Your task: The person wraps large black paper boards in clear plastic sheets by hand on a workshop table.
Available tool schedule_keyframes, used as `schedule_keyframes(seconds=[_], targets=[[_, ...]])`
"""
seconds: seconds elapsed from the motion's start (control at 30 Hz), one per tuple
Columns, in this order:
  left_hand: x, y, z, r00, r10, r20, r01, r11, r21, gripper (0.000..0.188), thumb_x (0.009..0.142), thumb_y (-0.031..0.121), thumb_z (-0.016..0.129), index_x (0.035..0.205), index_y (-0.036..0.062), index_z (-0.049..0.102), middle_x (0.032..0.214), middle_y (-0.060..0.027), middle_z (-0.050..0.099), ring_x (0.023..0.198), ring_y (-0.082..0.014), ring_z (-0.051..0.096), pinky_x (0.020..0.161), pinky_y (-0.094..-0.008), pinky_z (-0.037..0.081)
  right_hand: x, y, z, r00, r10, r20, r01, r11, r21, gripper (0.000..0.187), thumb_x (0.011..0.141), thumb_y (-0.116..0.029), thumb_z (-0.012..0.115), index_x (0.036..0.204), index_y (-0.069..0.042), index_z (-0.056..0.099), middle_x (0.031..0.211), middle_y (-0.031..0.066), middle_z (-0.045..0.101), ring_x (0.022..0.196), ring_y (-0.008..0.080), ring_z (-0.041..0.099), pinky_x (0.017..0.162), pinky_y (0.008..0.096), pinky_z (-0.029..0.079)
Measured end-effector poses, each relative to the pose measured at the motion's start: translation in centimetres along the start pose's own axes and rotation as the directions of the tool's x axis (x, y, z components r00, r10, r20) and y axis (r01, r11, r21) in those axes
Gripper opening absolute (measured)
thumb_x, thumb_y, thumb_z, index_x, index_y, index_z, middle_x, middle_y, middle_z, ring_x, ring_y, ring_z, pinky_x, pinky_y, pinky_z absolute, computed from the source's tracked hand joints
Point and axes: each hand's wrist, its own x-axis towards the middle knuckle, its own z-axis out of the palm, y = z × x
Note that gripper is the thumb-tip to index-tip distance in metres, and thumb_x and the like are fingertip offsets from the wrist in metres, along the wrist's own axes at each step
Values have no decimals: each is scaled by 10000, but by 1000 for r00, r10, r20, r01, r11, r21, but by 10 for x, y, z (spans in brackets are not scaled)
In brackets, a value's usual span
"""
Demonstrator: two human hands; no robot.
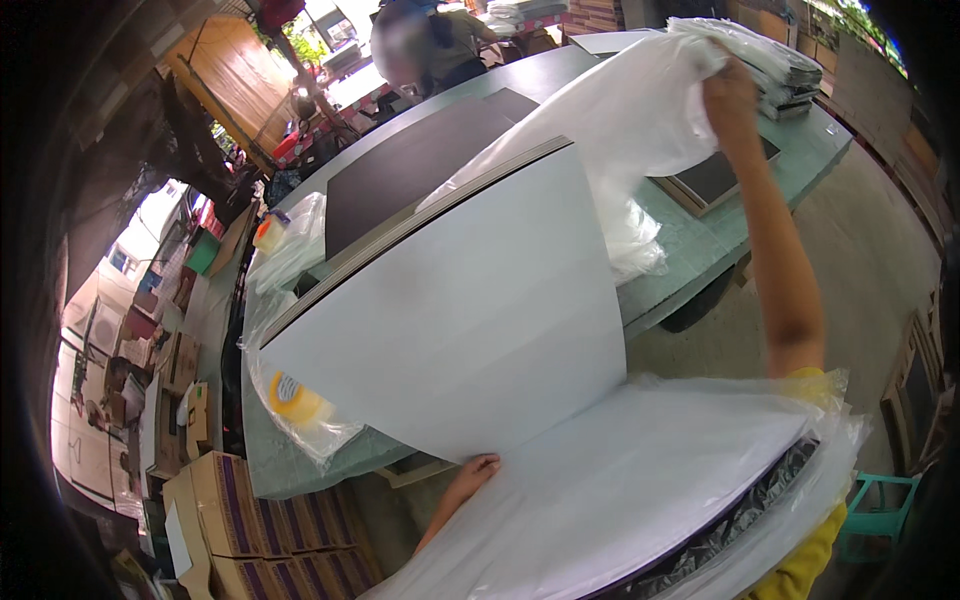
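A large white panel [480,290] with a thin frame along its far edge stands tilted over the table. My left hand [478,472] grips its near lower edge, fingers curled over it. Far to the right, my right arm is stretched out. My right hand [732,95], somewhat blurred, is closed on a translucent white plastic sheet [640,100], which drapes down behind the panel. Close to my body lies another panel wrapped in clear plastic [610,480], overlapping the white panel's near edge. A flat dark panel [410,165] rests on the table behind.
The green table [690,285] carries stacked plastic-wrapped panels [775,60], a dark framed piece [705,182] and yellow tape rolls [295,397]. Cardboard boxes [230,500] stand lower left, a green stool [880,505] lower right. Another person [455,45] is across the table.
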Motion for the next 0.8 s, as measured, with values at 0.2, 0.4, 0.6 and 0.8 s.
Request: schedule_keyframes(seconds=[0.2,0.4,0.6,0.8], targets=[[-36,94,-29,909,276,-311,-251,961,119,256,774,122,573,1004,9,560,859,-88,593,733,-158,564,636,-259,456,-71,-103,-6,769,-29,639,254,931,-263,537,608,-24,574,1116,-24,397,720,161,570,645,257,592,588,353,462],[-87,286,14,530,826,192,-663,263,701,558,653,125,669,1164,79,451,1257,-112,336,1085,-303,387,819,-347,394,-205,-150,11,-467,-261,845,-62,963,263,225,669,-92,523,842,51,525,689,208,560,641,357,557,567,406,456],[-96,245,18,759,593,268,-605,795,-44,368,667,77,610,1023,40,524,1087,-138,508,968,-251,515,776,-313,420,-166,-173,28,-99,-445,890,-641,712,285,349,711,-109,572,1030,19,514,908,179,564,854,239,538,709,312,439],[-115,291,-38,794,474,-380,-602,533,-594,301,751,42,471,1040,-38,480,940,-97,556,807,-179,554,705,-271,459,-137,-116,48,87,81,993,-961,-256,105,477,785,-390,542,1120,-63,450,1013,58,533,955,161,518,842,325,421]])
